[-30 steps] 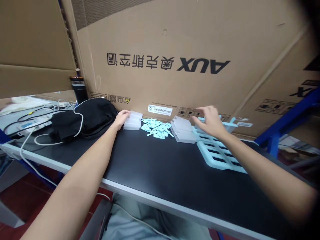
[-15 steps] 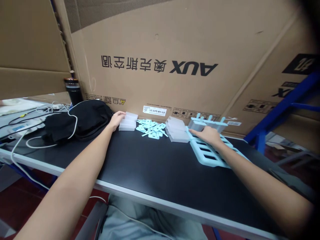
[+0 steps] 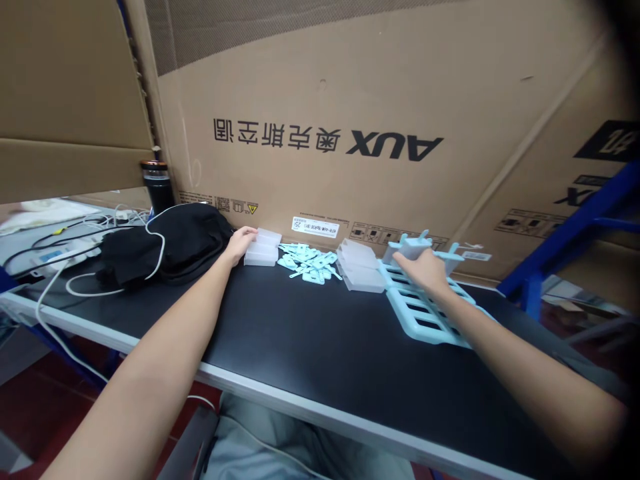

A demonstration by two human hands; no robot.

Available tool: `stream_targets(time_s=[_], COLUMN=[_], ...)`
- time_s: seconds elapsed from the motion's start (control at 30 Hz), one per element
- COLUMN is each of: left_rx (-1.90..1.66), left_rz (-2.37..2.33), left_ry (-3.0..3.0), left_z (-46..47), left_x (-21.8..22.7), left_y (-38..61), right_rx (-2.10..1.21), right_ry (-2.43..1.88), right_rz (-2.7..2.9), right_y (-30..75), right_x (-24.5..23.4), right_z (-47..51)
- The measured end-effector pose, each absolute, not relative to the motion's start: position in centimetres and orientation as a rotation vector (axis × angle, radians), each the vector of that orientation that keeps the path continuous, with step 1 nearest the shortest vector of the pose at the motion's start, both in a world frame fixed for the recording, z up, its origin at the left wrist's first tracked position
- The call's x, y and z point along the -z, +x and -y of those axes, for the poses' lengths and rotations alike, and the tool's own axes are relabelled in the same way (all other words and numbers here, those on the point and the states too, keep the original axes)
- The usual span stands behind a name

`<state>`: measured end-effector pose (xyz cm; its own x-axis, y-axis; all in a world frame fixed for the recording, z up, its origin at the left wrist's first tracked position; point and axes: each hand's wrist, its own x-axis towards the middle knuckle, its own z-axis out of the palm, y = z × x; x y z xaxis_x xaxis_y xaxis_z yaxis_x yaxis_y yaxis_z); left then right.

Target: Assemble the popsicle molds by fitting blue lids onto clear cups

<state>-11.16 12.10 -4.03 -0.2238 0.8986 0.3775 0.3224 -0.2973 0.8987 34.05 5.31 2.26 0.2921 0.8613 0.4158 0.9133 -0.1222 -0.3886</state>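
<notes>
My left hand [image 3: 243,244] is at the table's back, its fingers closed on the edge of the left group of translucent popsicle mold cups [image 3: 262,253]. My right hand [image 3: 426,270] grips a translucent popsicle mold with a light-blue stick lid [image 3: 413,247], tilted above the light-blue mold rack [image 3: 417,328]. Another lidded popsicle mold [image 3: 453,259] stands behind that hand, partly hidden. Between my hands lies a pile of light-blue stick lids [image 3: 311,262]. More translucent cups [image 3: 360,267] are stacked just left of the rack.
A large cardboard box [image 3: 320,180] walls off the table's back. On the left are a black bag [image 3: 170,243], a dark bottle [image 3: 159,190], white cables and a power strip [image 3: 63,257]. A blue metal frame [image 3: 565,233] rises at the right. The black tabletop [image 3: 310,327] has a metal front edge.
The popsicle mold in my right hand has risen slightly and now tilts. My left hand stays at the left cups. The whole view has shifted a little.
</notes>
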Motion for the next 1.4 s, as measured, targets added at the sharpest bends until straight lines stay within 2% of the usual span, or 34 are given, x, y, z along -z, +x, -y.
stream_targets(time_s=[0.17,0.27,0.37,0.57,0.77,1.03,1.2,1.4], left_rx=[-1.548,-1.544,-1.541,-1.541,-1.543,-1.539,-1.539,-1.539], left_rz=[-1.456,-1.451,-1.447,-1.447,-1.445,-1.459,-1.461,-1.472], left_ry=[1.545,1.545,1.542,1.53,1.523,1.535,1.522,1.507], left_z=[-12.1,-12.0,-11.8,-11.9,-12.0,-11.7,-11.7,-11.5], left_x=[4.0,3.9,3.8,3.8,3.8,3.6,3.6,3.6], left_y=[-11.1,-11.1,-11.0,-10.9,-10.8,-10.8,-10.7,-10.6], right_rx=[0.194,0.081,0.252,0.448,0.664,0.475,0.183,0.016], right_ry=[-1.952,-2.056,-2.037,-2.044,-1.894,-1.79,-1.539,-1.42], right_rz=[1.747,2.083,2.36,2.526,2.477,2.427,2.543,2.536], right_y=[30.9,27.2,23.4,19.8,19.4,19.9,25.3,31.6], right_x=[-6.8,-9.4,-10.9,-12.1,-11.3,-10.9,-10.3,-7.1], right_z=[-5.6,-5.6,-5.2,-4.4,-5.3,-6.2,-4.9,-2.4])
